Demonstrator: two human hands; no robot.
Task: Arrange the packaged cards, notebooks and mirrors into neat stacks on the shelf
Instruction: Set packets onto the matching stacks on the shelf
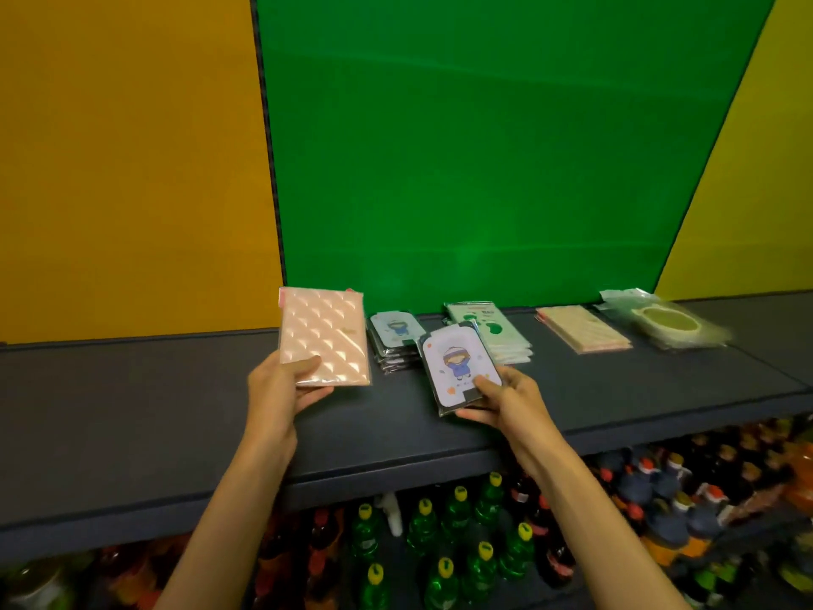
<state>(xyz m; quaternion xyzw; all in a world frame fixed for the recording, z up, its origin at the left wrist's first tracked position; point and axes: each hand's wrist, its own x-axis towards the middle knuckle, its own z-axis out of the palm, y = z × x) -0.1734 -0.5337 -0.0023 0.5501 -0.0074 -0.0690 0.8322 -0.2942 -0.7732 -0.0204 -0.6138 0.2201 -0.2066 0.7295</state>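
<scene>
My left hand [281, 385] grips the lower edge of a pink quilted notebook [325, 336], held tilted above the dark shelf [132, 411]. My right hand [501, 400] holds a packaged card with a cartoon child [457, 367], raised just in front of the other stacks. Behind it on the shelf lies a stack of the same cartoon packages [393, 343]. To its right sits a stack of green-printed packages [492, 332]. Further right lie a flat pile of pale striped packages [583, 328] and a pile of bagged round green mirrors [664, 325].
A green panel [484, 147] backs the shelf, with orange and yellow panels at either side. Below the shelf's front edge stand several drink bottles [457, 534], green ones in the middle and darker ones at the right.
</scene>
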